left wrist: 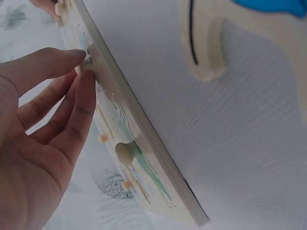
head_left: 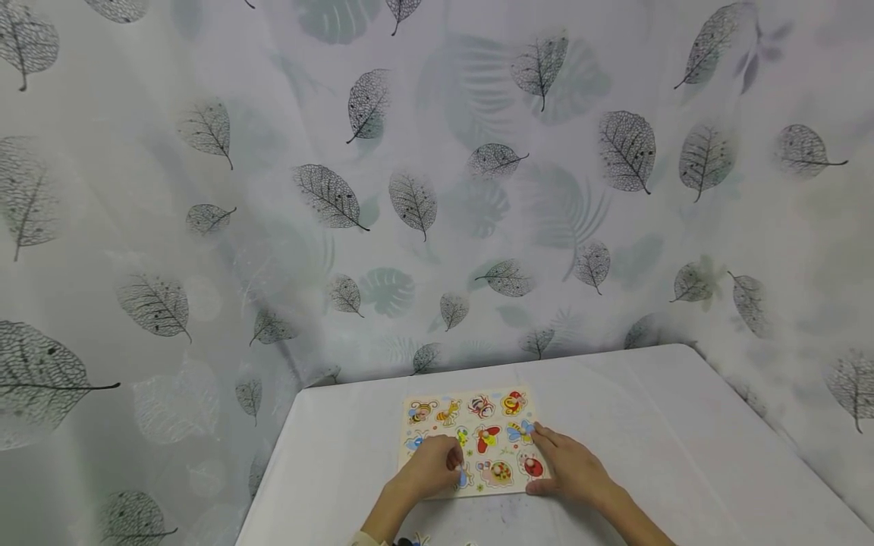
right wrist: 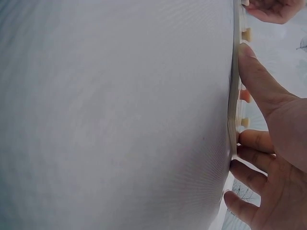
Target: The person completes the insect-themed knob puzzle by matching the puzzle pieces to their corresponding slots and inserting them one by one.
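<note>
A wooden peg puzzle board (head_left: 464,394) with colourful insect pieces lies on the white table. My left hand (head_left: 432,466) is over its front left part. In the left wrist view, thumb (left wrist: 72,60) and forefinger pinch the small knob of a puzzle piece, mostly hidden by the fingertips. Blue of this puzzle piece (head_left: 466,478) shows beside the fingers in the head view. At the board's right side, my right hand (head_left: 573,470) rests with fingers spread. Its thumb (right wrist: 252,62) touches the front edge, and the other fingertips lie along the right edge.
Near the table's front, a dark loose piece (head_left: 406,541) is partly cut off by the frame. A thick wooden piece with blue on it (left wrist: 208,62) lies close to the board. Behind the table (head_left: 614,394) hangs a leaf-patterned curtain (head_left: 444,250).
</note>
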`<state>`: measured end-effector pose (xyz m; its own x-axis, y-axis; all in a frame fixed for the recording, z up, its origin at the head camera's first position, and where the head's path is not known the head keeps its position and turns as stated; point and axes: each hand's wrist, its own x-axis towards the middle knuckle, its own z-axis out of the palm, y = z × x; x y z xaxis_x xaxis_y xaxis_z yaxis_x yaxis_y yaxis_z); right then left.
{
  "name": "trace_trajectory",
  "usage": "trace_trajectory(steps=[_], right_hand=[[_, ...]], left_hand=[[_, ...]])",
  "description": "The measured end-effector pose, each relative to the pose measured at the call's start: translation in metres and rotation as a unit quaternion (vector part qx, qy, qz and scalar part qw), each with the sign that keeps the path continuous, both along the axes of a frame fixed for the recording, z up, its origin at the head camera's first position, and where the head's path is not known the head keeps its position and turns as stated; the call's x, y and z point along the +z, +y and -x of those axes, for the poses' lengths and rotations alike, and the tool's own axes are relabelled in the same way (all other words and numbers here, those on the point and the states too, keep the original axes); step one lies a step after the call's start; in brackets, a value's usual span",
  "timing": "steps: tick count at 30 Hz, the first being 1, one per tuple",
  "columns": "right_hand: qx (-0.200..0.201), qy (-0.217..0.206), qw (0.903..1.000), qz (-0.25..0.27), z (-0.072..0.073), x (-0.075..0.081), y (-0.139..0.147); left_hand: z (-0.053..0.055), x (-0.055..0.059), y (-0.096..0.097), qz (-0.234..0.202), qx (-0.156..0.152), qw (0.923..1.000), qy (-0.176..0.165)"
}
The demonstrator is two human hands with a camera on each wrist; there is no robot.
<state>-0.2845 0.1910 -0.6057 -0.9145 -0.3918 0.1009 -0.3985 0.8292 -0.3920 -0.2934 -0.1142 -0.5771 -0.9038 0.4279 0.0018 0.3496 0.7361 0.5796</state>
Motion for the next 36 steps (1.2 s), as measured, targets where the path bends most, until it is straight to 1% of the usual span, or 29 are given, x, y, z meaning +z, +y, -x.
trace_trajectory(steps=[3,5,8,11,12,14,17,20,23,24,25,28,30,32,35,36], right_hand=[[-0.001,0.0,1.0,-0.002,-0.001,0.002,-0.001],[-0.002,-0.001,1.0,-0.002,-0.001,0.003,-0.001],[-0.003,-0.004,1.0,-0.003,-0.002,0.005,-0.002],[-0.001,-0.008,1.0,-0.004,-0.002,0.005,-0.003],[-0.001,-0.01,0.9999,-0.004,-0.002,0.005,-0.003],[0.002,-0.011,0.9999,-0.003,-0.001,0.004,-0.003],[0.004,-0.004,0.9999,-0.009,0.0,0.002,-0.002],[0.005,0.006,0.9999,-0.014,0.001,0.0,0.0],[0.009,0.009,0.9999,-0.012,0.002,-0.002,0.001],[0.01,0.01,0.9999,-0.009,0.002,-0.002,0.001],[0.011,0.009,0.9999,-0.008,0.002,-0.002,0.001],[0.01,0.008,0.9999,-0.004,0.002,-0.002,0.0],[0.009,0.008,0.9999,-0.005,0.002,-0.001,0.0],[0.009,0.008,0.9999,-0.005,0.002,-0.001,0.0],[0.009,0.007,0.9999,-0.006,0.003,0.0,-0.001],[0.009,0.007,0.9999,-0.006,0.003,0.0,-0.001]], left_hand=[[-0.004,0.002,0.0,0.001,0.002,1.0,-0.008],[-0.007,0.004,-0.001,0.005,0.002,1.0,-0.005],[-0.013,0.006,-0.002,0.019,-0.001,0.9997,0.013],[-0.021,0.008,-0.003,0.023,-0.005,0.9996,0.018],[-0.024,0.009,-0.003,0.023,-0.009,0.9995,0.017],[-0.031,0.012,-0.003,0.016,-0.019,0.9997,0.004],[-0.041,0.02,-0.001,0.016,-0.047,0.9987,-0.005],[-0.052,0.026,0.002,0.034,-0.073,0.9968,0.005],[-0.061,0.028,0.005,0.054,-0.084,0.9949,0.014],[-0.065,0.028,0.006,0.055,-0.083,0.995,0.009],[-0.068,0.029,0.008,0.056,-0.078,0.9954,-0.006],[-0.079,0.027,0.013,0.051,-0.052,0.9949,-0.07],[-0.085,0.026,0.017,0.073,-0.041,0.9914,-0.1],[-0.09,0.023,0.02,0.104,-0.047,0.9874,-0.11],[-0.093,0.016,0.019,0.146,-0.082,0.9809,-0.099],[-0.093,0.014,0.019,0.15,-0.09,0.9799,-0.096]])
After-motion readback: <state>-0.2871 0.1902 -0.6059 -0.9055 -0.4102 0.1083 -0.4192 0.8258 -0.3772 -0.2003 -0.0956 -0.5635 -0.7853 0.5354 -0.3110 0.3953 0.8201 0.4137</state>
